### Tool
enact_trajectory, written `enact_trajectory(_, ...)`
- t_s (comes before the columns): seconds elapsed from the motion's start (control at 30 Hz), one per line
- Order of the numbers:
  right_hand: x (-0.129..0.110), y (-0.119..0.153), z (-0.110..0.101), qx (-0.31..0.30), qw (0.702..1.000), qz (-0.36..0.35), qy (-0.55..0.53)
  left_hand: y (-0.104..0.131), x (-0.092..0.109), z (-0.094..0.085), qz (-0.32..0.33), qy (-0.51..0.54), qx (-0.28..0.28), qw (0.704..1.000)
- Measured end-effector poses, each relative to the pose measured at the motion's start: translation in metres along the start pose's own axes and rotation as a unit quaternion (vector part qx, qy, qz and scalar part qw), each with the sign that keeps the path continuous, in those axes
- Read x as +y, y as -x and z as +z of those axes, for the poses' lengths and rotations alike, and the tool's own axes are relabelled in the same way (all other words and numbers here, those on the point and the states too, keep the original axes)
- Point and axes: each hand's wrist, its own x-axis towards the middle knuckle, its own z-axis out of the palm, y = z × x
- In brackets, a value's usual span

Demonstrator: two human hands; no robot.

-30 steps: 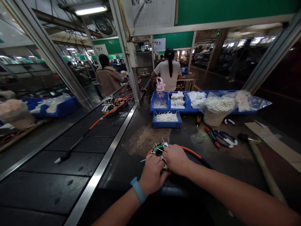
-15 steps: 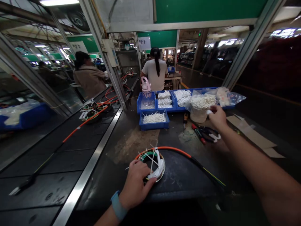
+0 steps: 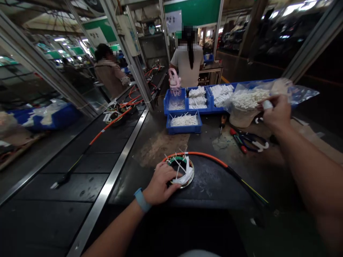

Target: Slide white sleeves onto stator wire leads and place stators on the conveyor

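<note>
My left hand [image 3: 165,182] rests on the near left of a motor stator [image 3: 193,177], a ring-shaped part with a green inner edge, its fingers and thumb curled around the rim. White cable ties cross its opening, and a white sleeve wraps its right side. An orange cable [image 3: 206,154] runs from it to the right, ending in dark and yellow-green wires. My right hand [image 3: 277,112], with a white cover on the thumb, pinches at the right edge of a plastic-lined tub [image 3: 241,117] of thin white pieces [image 3: 250,98]. Whatever lies between its fingertips is hidden.
Blue bins [image 3: 210,107] of white tubes stand at the back, before them a blue tray [image 3: 184,129] of white strips. Pliers [image 3: 253,142], a red-handled tool [image 3: 238,141] and a screwdriver [image 3: 223,122] lie right. A conveyor [image 3: 107,157] carries wired parts on the left. Two people work beyond.
My right hand has moved from the tub's near right side onto its upper right edge, at the white pieces. My left hand stays on the stator. The camera view has shifted.
</note>
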Motion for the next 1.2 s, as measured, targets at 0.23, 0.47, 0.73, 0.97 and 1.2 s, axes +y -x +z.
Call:
enact_trajectory(0.23, -0.087, 0.177, -0.035, -0.2, 0.93, -0.232, -0.204, 0.007, 0.029, 0.014, -0.025, -0.037, 0.097, 0.994)
enact_trajectory(0.47, -0.089, 0.301, -0.05, -0.293, 0.855, -0.353, -0.243, 0.007, 0.036, 0.016, -0.065, 0.014, 0.1, 0.993)
enact_trajectory(0.73, -0.077, 0.324, -0.044, -0.314, 0.861, -0.329, -0.227, 0.008, 0.032, 0.01, -0.048, 0.02, 0.077, 0.996)
enact_trajectory(0.97, -0.082, 0.327, -0.045, -0.303, 0.858, -0.331, -0.249, 0.006, 0.033, 0.024, -0.054, -0.067, 0.124, 0.989)
enact_trajectory(1.2, -0.086, 0.325, -0.047, -0.296, 0.862, -0.319, -0.258, 0.005, 0.028, 0.039, -0.006, -0.153, 0.149, 0.977)
